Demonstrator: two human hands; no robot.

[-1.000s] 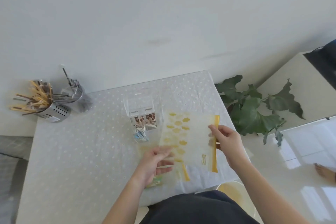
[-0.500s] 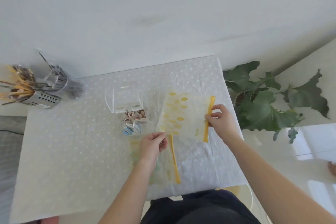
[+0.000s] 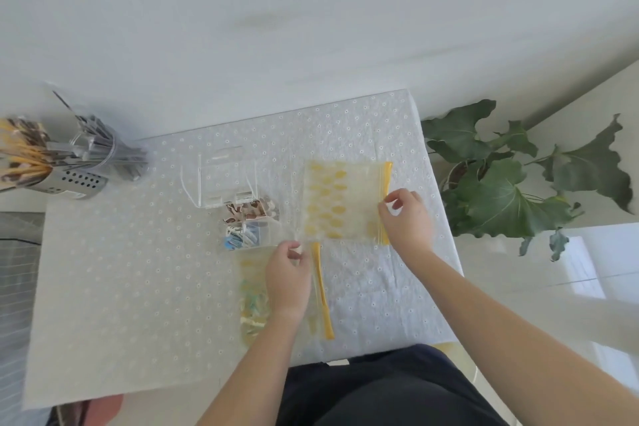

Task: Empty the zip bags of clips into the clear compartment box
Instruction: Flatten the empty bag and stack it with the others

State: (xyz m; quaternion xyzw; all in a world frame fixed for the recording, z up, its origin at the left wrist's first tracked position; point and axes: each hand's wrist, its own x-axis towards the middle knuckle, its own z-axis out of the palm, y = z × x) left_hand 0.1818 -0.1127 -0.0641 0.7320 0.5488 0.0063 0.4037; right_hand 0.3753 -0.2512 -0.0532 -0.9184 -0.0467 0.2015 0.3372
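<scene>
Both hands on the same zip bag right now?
Yes: the left hand pinches the near-left corner of the yellow-patterned zip bag, while the right hand pinches its zip edge.

Clear bag [image 3: 340,204], yellow blotches, yellow zip; white cloth [image 3: 138,270], dotted; clips [image 3: 242,237] blue, brown-white; green plant [image 3: 511,190].
</scene>
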